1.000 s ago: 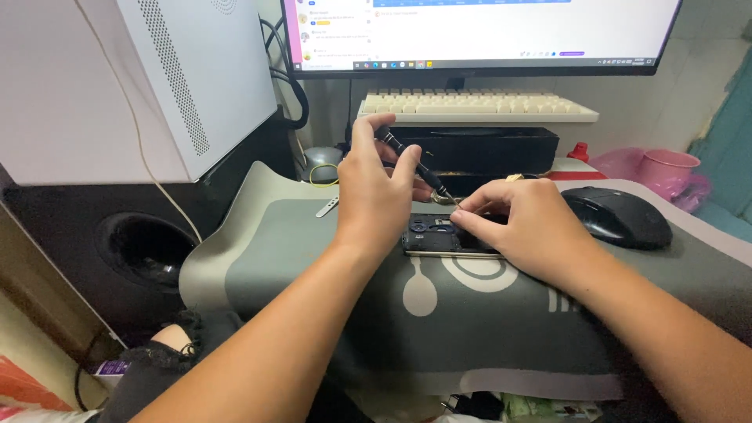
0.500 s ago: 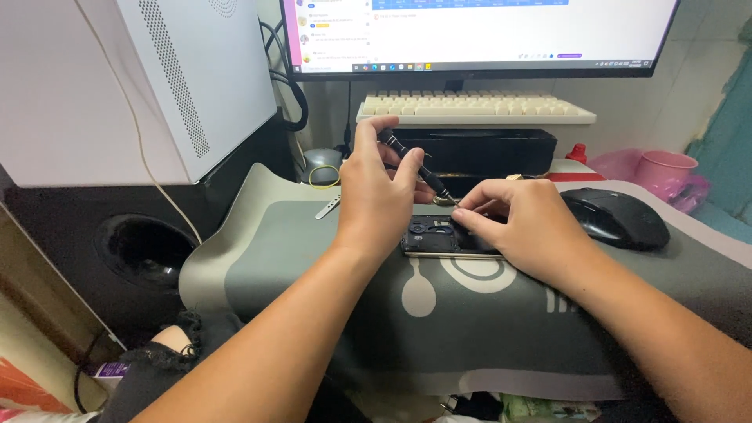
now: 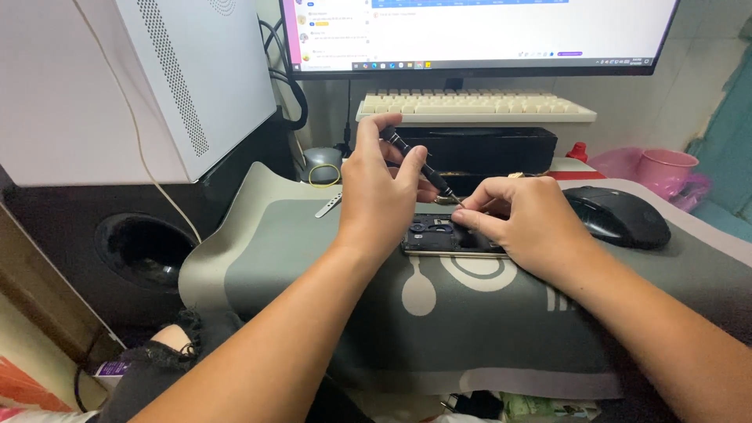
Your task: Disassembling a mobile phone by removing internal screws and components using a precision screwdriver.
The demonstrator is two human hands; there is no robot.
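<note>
Black screwdriver (image 3: 415, 162) gripped in left hand (image 3: 376, 196), tip at phone (image 3: 439, 236) top, mid-unscrewing. Right hand (image 3: 521, 223) pinching phone's 3 o'clock edge. Next: steady vertical turning.

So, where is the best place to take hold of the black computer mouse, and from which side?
Take the black computer mouse from above, palm over its domed back, fingers on its two long sides. It lies flat on the grey desk mat, right of the right hand, with nothing on top of it.

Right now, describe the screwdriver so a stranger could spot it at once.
Start at the grey desk mat below the monitor. At its middle lies an opened phone. The screwdriver is the thin black rod slanting down to it from the left hand, the only tool held.
</note>
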